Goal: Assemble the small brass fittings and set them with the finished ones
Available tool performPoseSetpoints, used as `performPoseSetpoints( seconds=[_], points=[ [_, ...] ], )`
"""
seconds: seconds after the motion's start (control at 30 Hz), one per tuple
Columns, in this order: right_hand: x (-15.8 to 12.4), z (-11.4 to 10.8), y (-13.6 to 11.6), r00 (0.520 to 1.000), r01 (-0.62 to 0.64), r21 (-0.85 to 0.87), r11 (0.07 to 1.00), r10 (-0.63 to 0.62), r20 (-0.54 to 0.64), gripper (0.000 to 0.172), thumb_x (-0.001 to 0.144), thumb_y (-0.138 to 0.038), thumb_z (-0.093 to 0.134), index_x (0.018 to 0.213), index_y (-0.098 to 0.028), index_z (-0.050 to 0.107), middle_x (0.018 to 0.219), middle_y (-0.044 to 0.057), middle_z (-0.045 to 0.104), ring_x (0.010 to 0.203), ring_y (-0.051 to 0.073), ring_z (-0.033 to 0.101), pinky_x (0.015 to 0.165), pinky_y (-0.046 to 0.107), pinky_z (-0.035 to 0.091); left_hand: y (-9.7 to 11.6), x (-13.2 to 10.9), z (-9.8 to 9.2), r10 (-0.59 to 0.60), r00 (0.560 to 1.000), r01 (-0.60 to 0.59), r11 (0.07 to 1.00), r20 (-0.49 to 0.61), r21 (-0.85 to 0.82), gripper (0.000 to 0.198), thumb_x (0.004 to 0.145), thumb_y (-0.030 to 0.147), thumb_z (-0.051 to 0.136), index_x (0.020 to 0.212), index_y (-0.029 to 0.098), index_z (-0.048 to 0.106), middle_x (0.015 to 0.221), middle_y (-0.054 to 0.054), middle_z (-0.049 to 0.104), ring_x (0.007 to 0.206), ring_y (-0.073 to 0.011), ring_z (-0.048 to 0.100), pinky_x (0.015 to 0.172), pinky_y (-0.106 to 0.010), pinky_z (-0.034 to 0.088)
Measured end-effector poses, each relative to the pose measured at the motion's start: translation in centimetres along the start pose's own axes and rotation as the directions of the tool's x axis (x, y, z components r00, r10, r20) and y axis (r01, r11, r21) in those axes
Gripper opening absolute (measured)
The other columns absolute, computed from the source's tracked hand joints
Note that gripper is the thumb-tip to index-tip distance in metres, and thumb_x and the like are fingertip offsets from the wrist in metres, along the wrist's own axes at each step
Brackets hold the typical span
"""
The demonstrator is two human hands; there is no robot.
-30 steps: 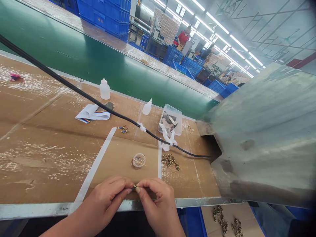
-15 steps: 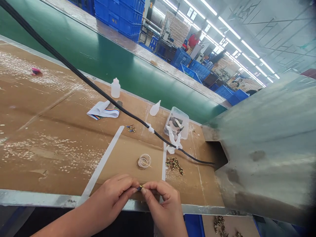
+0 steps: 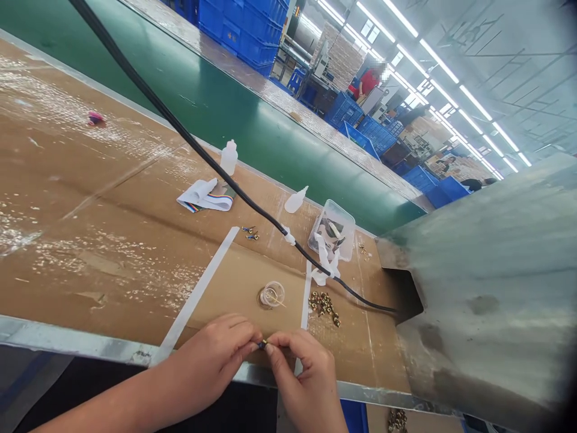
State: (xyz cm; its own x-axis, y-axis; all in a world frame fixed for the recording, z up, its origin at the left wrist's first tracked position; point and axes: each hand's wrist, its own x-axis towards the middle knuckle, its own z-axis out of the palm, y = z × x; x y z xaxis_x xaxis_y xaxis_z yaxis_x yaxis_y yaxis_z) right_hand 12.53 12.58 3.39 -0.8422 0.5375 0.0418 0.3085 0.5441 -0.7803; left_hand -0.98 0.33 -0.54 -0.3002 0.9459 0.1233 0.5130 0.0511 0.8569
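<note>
My left hand [image 3: 211, 349] and my right hand [image 3: 306, 376] meet above the near edge of the cardboard sheet [image 3: 243, 282]. Their fingertips pinch a tiny brass-and-blue connector part [image 3: 262, 344], which is mostly hidden by the fingers. Just beyond my hands stand a small clear cup [image 3: 272, 294] and a loose pile of brass fittings [image 3: 323, 307]. Two small blue-and-brass parts [image 3: 249, 233] lie farther up the sheet, out of reach of my fingertips.
A black cable [image 3: 216, 150] crosses the bench into a galvanized metal hood [image 3: 478, 270] at right. A clear plastic box [image 3: 332, 230], white squeeze bottles [image 3: 229, 158], and a rainbow ribbon cable [image 3: 207, 196] lie beyond. A green conveyor belt [image 3: 216, 102] runs behind the bench.
The whole scene has shifted up and right in view as my head turned. My hands still pinch the small part, and the objects on the bench have not moved.
</note>
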Motion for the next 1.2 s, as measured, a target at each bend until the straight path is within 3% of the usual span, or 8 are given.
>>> performPoseSetpoints(
  seconds=[0.3,0.5,0.8,1.03,1.2],
  points=[
    [-0.2,0.6,0.6,0.997,-0.039,0.078,0.996,0.044,-0.06,0.015,0.088,-0.022,0.059,0.078,-0.02,0.07,0.074,0.0,0.066,0.068,0.014,0.06,0.062,0.02,0.045,0.0,0.3,-0.4,-0.087,0.996,0.085,0.994,-0.026,-0.074,0.018,0.092,0.019,0.048,0.085,0.021,0.064,0.076,0.002,0.066,0.07,-0.0136,0.062,0.063,-0.022,0.044],
    [-0.4,1.4,0.9,0.99,-0.073,0.202,0.977,0.096,-0.104,0.013,0.088,-0.023,0.06,0.081,-0.021,0.071,0.078,0.001,0.068,0.074,0.016,0.062,0.067,0.022,0.045,-0.1,0.3,-0.5,-0.07,0.995,0.059,0.987,-0.072,-0.148,0.02,0.095,0.022,0.046,0.086,0.023,0.064,0.079,0.003,0.068,0.075,-0.0134,0.065,0.068,-0.02,0.048],
    [-0.3,1.3,0.6,0.993,0.002,0.067,0.998,0.006,-0.118,0.017,0.087,-0.016,0.059,0.078,-0.022,0.071,0.071,0.0,0.066,0.067,0.015,0.061,0.06,0.021,0.043,-0.4,-0.2,0.2,-0.002,0.995,-0.005,0.998,-0.095,-0.066,0.02,0.095,0.019,0.045,0.089,0.023,0.063,0.081,0.002,0.068,0.076,-0.0141,0.065,0.07,-0.019,0.049],
    [-0.3,1.4,0.8,0.996,-0.036,0.104,0.994,0.045,-0.083,0.017,0.085,-0.014,0.061,0.076,-0.022,0.073,0.068,-0.001,0.066,0.064,0.014,0.061,0.058,0.021,0.041,-0.7,-0.2,0.4,-0.016,0.996,0.011,0.998,-0.083,-0.066,0.021,0.096,0.02,0.044,0.085,0.023,0.061,0.079,0.001,0.066,0.075,-0.0145,0.063,0.07,-0.02,0.047],
    [-0.2,1.3,0.8,0.997,0.034,0.111,0.993,-0.026,-0.075,0.019,0.087,-0.014,0.058,0.077,-0.022,0.073,0.068,0.0,0.066,0.065,0.015,0.061,0.061,0.022,0.042,-0.9,-0.3,0.5,-0.016,0.998,0.012,0.998,-0.059,-0.065,0.022,0.097,0.022,0.042,0.085,0.022,0.061,0.079,0.001,0.065,0.075,-0.0152,0.062,0.069,-0.022,0.047]
  ],
)
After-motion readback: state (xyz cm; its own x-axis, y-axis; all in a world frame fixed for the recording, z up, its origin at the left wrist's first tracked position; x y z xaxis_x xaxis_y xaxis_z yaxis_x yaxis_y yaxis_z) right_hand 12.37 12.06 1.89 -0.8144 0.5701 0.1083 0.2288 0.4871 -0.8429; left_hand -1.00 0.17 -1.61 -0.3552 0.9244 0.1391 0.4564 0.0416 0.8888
